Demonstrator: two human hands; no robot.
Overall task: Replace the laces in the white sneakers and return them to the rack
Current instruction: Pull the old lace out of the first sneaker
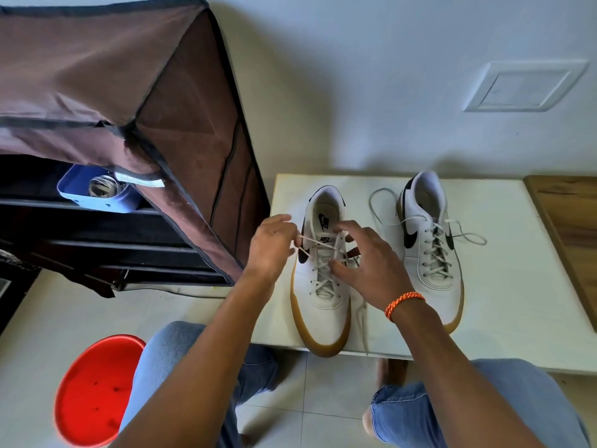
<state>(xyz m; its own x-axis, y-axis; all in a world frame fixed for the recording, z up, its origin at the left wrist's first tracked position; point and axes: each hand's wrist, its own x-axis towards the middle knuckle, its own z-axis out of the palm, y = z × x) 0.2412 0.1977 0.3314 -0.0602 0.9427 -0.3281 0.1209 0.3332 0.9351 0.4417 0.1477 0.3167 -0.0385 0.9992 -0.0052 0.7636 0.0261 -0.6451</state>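
Two white sneakers with tan soles and black swooshes stand on a low white table (504, 305), toes toward me. Over the left sneaker (323, 305) my left hand (269, 250) pinches one end of its white lace (310, 242), pulled taut from an upper eyelet. My right hand (368, 270), with an orange cord at the wrist, rests on the same shoe's lacing, fingers curled by the top eyelets; whether it holds the lace I cannot tell. The right sneaker (429, 253) is laced, and its loose ends (379, 205) trail over the table.
A brown fabric-covered shoe rack (135, 92) stands at the left, its flap lifted over dark shelves; a blue box (97, 189) sits on one shelf. A red round stool (93, 392) is by my left knee. A wooden board (568, 221) borders the table's right edge.
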